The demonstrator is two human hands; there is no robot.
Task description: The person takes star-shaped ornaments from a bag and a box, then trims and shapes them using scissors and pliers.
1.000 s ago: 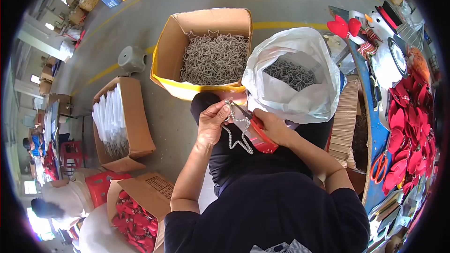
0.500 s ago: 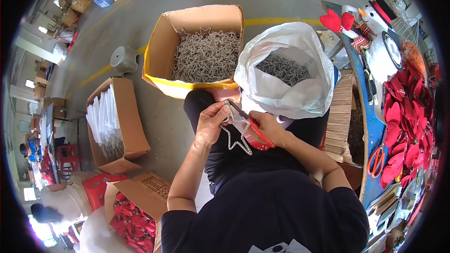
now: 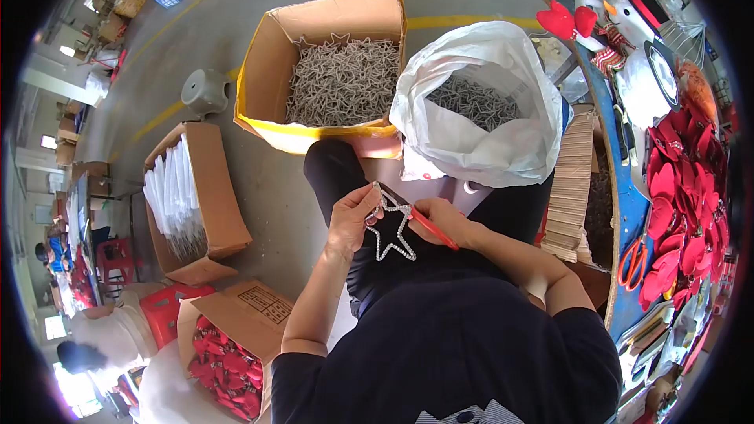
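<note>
My left hand (image 3: 353,213) pinches the top of a silver beaded star (image 3: 395,246), an open outline that hangs over my lap with its points downward. My right hand (image 3: 442,217) is closed around red-handled pliers (image 3: 434,231). Their dark jaws reach toward the upper part of the star, close to my left fingertips; whether they grip it is too small to tell.
Ahead stand a cardboard box (image 3: 322,9) of many stars and a white sack (image 3: 420,129) of more. At right, a blue bench (image 3: 624,212) carries red pieces, orange-handled scissors (image 3: 633,262) and a snowman figure (image 3: 628,20). Cartons and another person (image 3: 110,334) are at left.
The star has turned to face the camera more flatly, its outline now spread. The pliers have rotated, so their handles look narrower. The view has shifted slightly.
</note>
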